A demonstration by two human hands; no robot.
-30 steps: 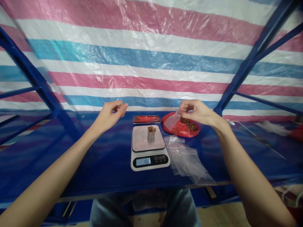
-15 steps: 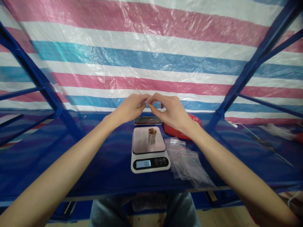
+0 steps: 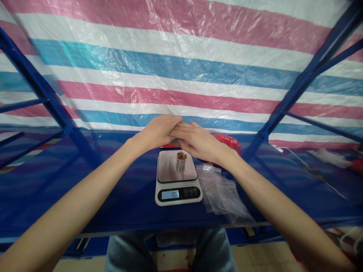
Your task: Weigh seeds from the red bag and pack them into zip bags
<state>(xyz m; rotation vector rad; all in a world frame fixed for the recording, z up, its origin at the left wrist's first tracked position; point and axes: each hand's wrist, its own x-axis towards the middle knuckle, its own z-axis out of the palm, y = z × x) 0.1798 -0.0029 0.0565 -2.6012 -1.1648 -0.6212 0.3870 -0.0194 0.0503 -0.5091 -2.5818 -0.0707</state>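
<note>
My left hand (image 3: pixel 162 129) and my right hand (image 3: pixel 197 140) meet in front of me, just beyond the scale, with their fingers stretched out and overlapping. Nothing held shows in either one, though the palms are hidden. Below them a white digital scale (image 3: pixel 178 175) with a metal plate reads 10.6. A small metal cup (image 3: pixel 180 164) stands upright on the plate, filled with brown dried pieces (image 3: pixel 182 155) to above its rim.
Clear zip bags (image 3: pixel 221 192) lie in a fanned stack right of the scale. Behind my right hand is a red plastic bag (image 3: pixel 228 142). Blue frame posts (image 3: pixel 296 85) flank the blue table (image 3: pixel 121 204), and a striped plastic sheet (image 3: pixel 176 68) hangs behind it.
Both hands have moved slightly down. Their pinched fingers have straightened, and the right fingers now overlap the left. The scale reading is the same.
</note>
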